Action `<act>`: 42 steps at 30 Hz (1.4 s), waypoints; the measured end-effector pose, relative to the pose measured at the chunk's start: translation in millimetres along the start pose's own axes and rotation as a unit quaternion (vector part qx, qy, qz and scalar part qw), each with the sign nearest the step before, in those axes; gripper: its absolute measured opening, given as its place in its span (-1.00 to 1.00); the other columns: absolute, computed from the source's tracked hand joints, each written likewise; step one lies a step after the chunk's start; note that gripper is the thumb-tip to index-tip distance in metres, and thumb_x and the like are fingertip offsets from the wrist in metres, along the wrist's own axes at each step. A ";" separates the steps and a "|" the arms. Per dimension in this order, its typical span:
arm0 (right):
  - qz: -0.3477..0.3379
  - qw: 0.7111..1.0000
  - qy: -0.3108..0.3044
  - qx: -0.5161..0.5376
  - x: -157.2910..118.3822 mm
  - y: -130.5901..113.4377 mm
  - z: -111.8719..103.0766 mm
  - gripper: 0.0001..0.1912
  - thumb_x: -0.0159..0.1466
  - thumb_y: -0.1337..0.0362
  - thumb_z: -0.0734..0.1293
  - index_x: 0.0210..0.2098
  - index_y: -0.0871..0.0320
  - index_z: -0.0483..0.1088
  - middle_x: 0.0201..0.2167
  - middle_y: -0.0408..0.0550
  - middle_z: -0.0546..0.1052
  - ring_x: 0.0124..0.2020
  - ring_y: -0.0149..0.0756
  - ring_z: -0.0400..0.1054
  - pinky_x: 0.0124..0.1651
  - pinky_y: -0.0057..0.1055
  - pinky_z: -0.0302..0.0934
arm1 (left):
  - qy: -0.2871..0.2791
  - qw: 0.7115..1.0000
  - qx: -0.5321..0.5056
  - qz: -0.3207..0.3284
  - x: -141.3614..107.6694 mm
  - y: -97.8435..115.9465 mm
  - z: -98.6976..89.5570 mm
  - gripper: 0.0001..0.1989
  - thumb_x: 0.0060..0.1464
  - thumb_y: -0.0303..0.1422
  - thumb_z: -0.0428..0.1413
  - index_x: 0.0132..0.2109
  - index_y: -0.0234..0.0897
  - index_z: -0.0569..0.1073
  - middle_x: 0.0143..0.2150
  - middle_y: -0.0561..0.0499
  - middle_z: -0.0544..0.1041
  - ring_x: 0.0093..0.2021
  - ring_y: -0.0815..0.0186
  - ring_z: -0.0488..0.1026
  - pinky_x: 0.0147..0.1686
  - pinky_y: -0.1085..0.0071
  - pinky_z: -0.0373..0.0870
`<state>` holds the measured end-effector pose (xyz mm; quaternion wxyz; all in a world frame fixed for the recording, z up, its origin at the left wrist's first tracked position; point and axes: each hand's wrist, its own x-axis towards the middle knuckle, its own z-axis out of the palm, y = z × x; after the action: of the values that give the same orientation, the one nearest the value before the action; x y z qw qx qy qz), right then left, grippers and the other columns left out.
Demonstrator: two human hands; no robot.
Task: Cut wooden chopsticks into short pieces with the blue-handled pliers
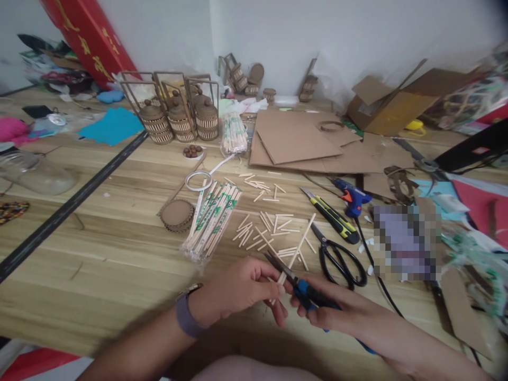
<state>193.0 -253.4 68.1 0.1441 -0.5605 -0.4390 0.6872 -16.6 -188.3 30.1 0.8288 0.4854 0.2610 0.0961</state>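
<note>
Wooden sticks (296, 255) poke up and to the right from the left hand (254, 288), low in the middle of the view, over the worktop (119, 227). The left fingers are closed on them, pinching near the bottom end. The right hand (337, 309) is wrapped around the blue and black handles of the cutters (307, 292). The blades are at the sticks, just above the left fingers, but I cannot tell if they touch the wood. A watch (188, 312) is on the left wrist. Lots of short wood bits (288, 253) lie messily past the hands. To their left is a clear bag (214, 219) full of long sticks with green marks on their wraps. Just beside it are a round brown card piece (177, 214) and a white ring (198, 181). To the right of the short bits are black scissors (343, 264), a yellow and black knife (333, 216) and a blue glue gun (352, 197). Farther back, a little dish of brown beads (192, 152) sits in front of small round baskets (182, 120) with tall handles. Flat brown card sheets (299, 143) lie to the right of these.
</note>
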 end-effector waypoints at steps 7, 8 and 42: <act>-0.014 1.000 0.010 -0.011 -0.2 -0.9 2.1 -0.58 0.12 0.15 0.36 -0.03 0.12 0.45 -0.15 -0.05 0.47 -0.04 -0.09 0.29 0.03 -0.20 0.15 | 0.002 1.000 0.003 -0.004 -0.1 -1.3 -0.1 -0.69 0.02 -0.13 0.18 -0.29 -0.33 0.56 -0.44 0.04 0.51 -0.47 0.36 0.48 -0.26 0.41 0.34; -0.018 1.000 0.012 -0.019 0.5 -0.8 2.6 -0.61 0.12 0.17 0.35 -0.06 0.12 0.45 -0.18 -0.07 0.47 -0.06 -0.11 0.30 0.00 -0.21 0.16 | 0.000 1.000 0.006 -0.003 -0.1 -1.9 -0.3 -0.70 0.03 -0.15 0.18 -0.29 -0.33 0.56 -0.43 0.03 0.52 -0.46 0.37 0.48 -0.26 0.42 0.34; -0.019 0.998 -0.002 0.059 8.1 -1.3 11.4 -0.70 0.04 0.23 0.30 -0.22 0.16 0.37 -0.30 -0.07 0.40 -0.29 -0.25 0.27 -0.30 -0.35 0.15 | 0.007 0.998 0.061 0.013 -2.4 1.4 -0.7 -0.74 0.21 -0.32 -0.06 -0.24 -0.34 0.48 -0.61 0.12 0.41 -0.49 0.38 0.44 -0.30 0.46 0.32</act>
<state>179.7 -252.1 63.8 0.1893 -0.5414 -0.4081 0.7103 -18.8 -188.0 31.8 0.7944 0.5378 0.2660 0.0947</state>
